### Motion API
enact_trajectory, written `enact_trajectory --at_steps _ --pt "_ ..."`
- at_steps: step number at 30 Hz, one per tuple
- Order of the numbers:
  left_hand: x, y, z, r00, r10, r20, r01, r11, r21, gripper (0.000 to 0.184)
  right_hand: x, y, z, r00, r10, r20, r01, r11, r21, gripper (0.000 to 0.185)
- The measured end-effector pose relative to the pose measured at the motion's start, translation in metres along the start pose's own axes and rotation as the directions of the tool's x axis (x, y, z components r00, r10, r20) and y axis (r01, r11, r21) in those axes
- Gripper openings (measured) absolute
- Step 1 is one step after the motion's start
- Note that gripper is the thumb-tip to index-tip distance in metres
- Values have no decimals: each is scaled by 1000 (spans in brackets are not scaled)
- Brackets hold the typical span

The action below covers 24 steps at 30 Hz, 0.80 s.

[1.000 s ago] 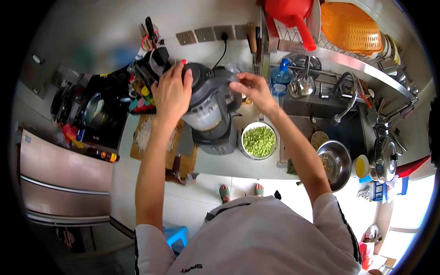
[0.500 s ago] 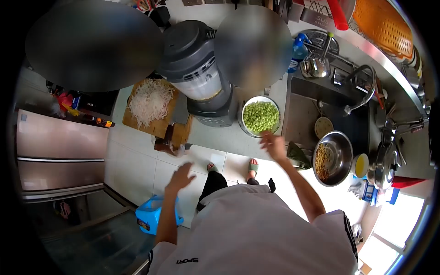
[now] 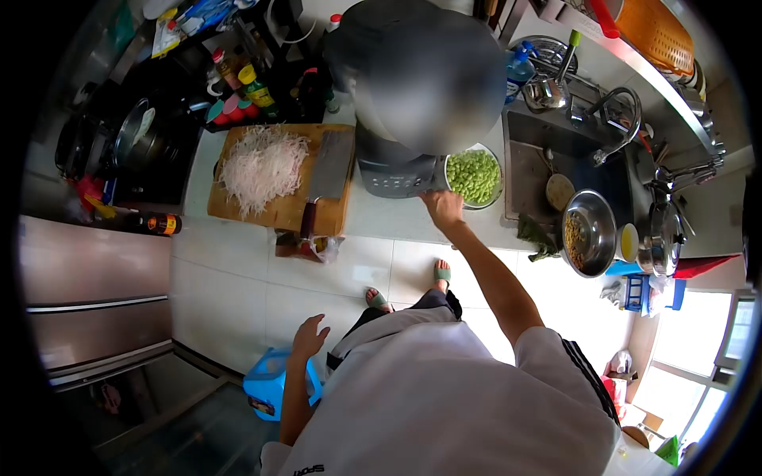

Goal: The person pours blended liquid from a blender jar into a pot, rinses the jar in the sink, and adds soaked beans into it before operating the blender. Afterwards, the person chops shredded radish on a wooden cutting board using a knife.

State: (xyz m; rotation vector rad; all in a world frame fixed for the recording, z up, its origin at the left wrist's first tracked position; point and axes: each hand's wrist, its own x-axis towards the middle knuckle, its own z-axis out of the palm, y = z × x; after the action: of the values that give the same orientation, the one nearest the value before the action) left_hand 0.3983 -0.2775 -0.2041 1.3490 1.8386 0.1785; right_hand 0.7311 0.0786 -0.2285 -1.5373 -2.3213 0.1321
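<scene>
My right hand (image 3: 443, 208) reaches to the front right corner of the dark blender base (image 3: 393, 170), its fingers extended against or just before the edge. Whether they touch a control I cannot tell. Close beside it stands a bowl of chopped green beans (image 3: 474, 176). My left hand (image 3: 309, 336) hangs over the floor, loosely open and holding nothing. Left of the blender, a pile of white shreds (image 3: 263, 170) lies on a wooden cutting board (image 3: 333, 208), with a cleaver (image 3: 329, 163) on the board's right side. A blurred patch hides the blender's upper part.
To the right is a sink (image 3: 532, 131) with a faucet (image 3: 635, 119). A steel bowl (image 3: 599, 214) with yellowish beans or nuts sits at its front edge, beside a yellow-filled cup (image 3: 629, 242). Bottles (image 3: 255, 87) stand behind the board; a blue bin (image 3: 270, 385) is on the floor.
My right hand has moved left from the green bean bowl's front to the blender base. My left hand has lowered toward my body. The view has shifted, showing the bottles and stove.
</scene>
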Motion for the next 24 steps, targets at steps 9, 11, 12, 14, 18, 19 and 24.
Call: enact_trajectory --at_steps 9,11,12,14,18,19,24 --pt "-41 -67 -6 995 -85 52 87 996 -27 47 8 -11 -6 999 49 13 -48 992 -120 29" --pt "-42 -76 -5 998 -54 29 55 998 -42 47 6 -11 -4 998 35 -52 -40 994 -100 33" --pt "-44 -79 -6 999 -40 18 41 998 -48 47 6 -13 -5 997 53 -54 -57 994 -92 35" --pt "-47 -82 -8 999 -29 16 30 998 -55 46 4 -18 -6 994 62 -92 -70 993 -93 39" --pt "-53 -80 -19 999 -37 19 38 997 -60 46 3 -20 -8 988 39 -147 -53 994 -96 37" --pt "-53 -85 -19 1000 -23 13 24 999 -47 46 3 -20 -9 987 34 -156 -47 995 -84 37" --pt "-62 -87 -17 998 -57 14 58 997 -60 47 3 -18 -6 985 13 -174 -28 996 -84 36"
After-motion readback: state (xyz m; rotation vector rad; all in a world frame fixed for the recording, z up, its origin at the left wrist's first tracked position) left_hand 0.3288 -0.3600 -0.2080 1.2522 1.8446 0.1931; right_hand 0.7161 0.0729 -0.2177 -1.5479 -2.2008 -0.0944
